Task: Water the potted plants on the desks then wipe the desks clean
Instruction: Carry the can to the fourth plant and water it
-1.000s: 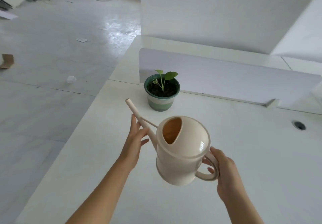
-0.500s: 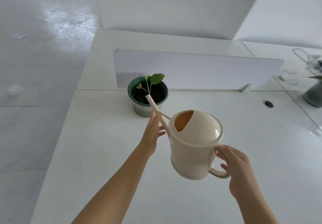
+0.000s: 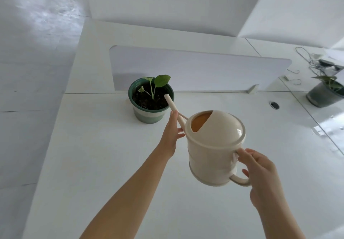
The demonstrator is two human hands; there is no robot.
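Watering can: cream plastic, smooth, semi-matt. Pot: green glazed look, glossy. Counter: white, smooth, slight sheen. Soil: dark, rough.

Cream watering can, green banded pot, white desk

Count on inspection: two potted plants, one in a green pot, one in a grey pot. One watering can. One divider panel. One cable port. Two hands in view: left hand, right hand. Number of loose cables at far right cannot be determined.
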